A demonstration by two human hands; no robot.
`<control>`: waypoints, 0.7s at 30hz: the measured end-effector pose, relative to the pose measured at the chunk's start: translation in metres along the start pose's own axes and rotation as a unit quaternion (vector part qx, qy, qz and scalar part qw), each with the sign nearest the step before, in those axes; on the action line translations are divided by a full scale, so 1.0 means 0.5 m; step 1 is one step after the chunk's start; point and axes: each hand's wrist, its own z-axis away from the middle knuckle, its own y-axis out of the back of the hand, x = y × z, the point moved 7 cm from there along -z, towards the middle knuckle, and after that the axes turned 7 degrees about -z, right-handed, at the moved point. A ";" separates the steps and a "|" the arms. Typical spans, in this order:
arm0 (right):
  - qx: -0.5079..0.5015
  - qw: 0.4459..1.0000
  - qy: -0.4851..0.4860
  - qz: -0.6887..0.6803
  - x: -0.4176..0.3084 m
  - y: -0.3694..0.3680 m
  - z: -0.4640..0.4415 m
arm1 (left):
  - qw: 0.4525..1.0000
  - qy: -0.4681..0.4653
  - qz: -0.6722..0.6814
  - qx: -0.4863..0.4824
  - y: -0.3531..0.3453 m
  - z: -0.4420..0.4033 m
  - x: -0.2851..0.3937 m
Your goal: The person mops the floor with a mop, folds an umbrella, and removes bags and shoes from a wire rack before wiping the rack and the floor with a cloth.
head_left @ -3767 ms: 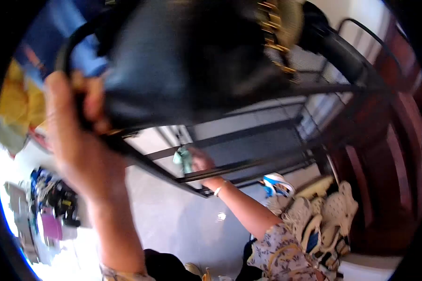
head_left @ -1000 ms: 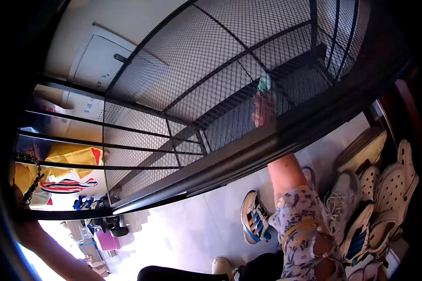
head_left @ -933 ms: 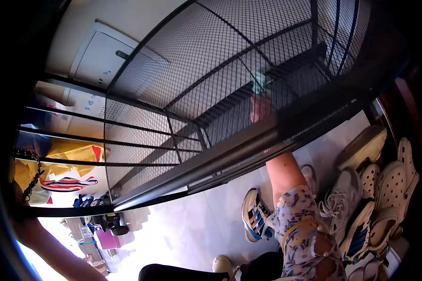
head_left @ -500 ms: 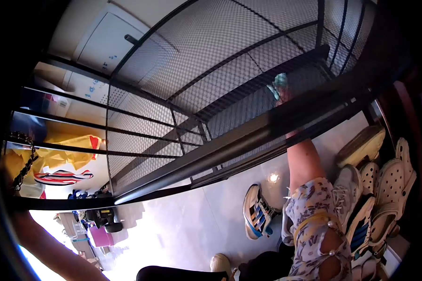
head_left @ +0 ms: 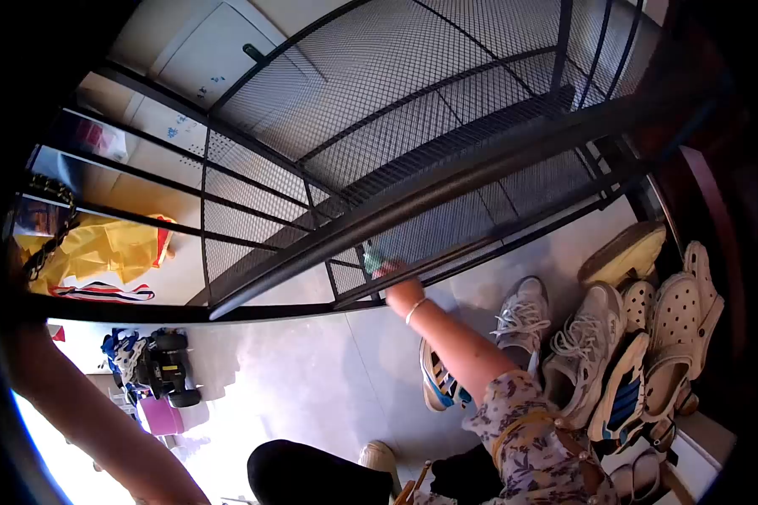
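My right hand (head_left: 398, 284) is closed on a pale green cloth (head_left: 372, 257) at the left front part of the lower mesh shelf of a black metal rack (head_left: 446, 195). Part of this hand shows behind the rack's lower front bar, and a white band circles the wrist. At the left edge, my left hand (head_left: 24, 337) is by the rack's frame, near a dark chain. Deep shadow hides its fingers.
Several shoes (head_left: 581, 345) and perforated clogs (head_left: 674, 311) lie on the right. A wheeled black toy (head_left: 167, 369) and a pink bin (head_left: 160, 416) stand lower left. Yellow fabric (head_left: 114, 248) shows behind the rack's side bars. Dark red wood borders the right.
With the cloth, my right hand has moved left and toward me, from deeper over the lower shelf to its left front. Compared with the earliest frame, the black bag has left the view.
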 end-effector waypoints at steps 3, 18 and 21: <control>-0.055 0.998 -0.019 0.032 -0.048 0.034 0.012 | 1.000 -0.009 -0.021 -0.021 0.019 -0.005 -0.015; 0.259 0.905 -0.336 0.009 0.166 0.594 0.101 | 0.958 0.140 0.103 -0.227 0.026 0.292 -0.207; 0.529 0.709 -0.275 -0.378 0.219 0.661 0.160 | 0.947 0.123 0.183 -0.233 0.003 0.295 -0.207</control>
